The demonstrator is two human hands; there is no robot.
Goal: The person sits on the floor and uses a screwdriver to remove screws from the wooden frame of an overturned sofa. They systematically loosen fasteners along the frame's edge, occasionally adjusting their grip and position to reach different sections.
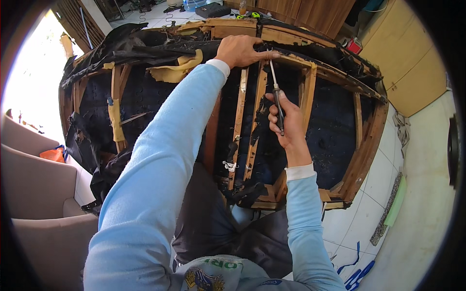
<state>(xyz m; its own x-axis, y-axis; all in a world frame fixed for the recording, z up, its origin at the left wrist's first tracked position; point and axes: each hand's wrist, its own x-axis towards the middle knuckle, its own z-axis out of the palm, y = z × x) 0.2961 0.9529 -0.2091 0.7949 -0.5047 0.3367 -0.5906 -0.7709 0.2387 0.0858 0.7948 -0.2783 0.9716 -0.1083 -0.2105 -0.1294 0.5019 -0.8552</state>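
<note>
A stripped wooden furniture frame lies in front of me, with dark cloth behind its slats. In my right hand is a screwdriver, its black handle wrapped by the fingers and its metal shaft pointing up and away. The shaft's tip reaches the frame's inner rail, close to my left thumb. My left hand grips torn black fabric along that rail, with the thumb stretched to the right. Its other fingertips are partly hidden. Yellow foam hangs left of this hand.
Grey-brown upholstered seats stand at the left. Loose black fabric droops over the frame's left side. A wooden cabinet is behind the frame. Blue-handled tools lie on the white tiles at lower right, near a green strip.
</note>
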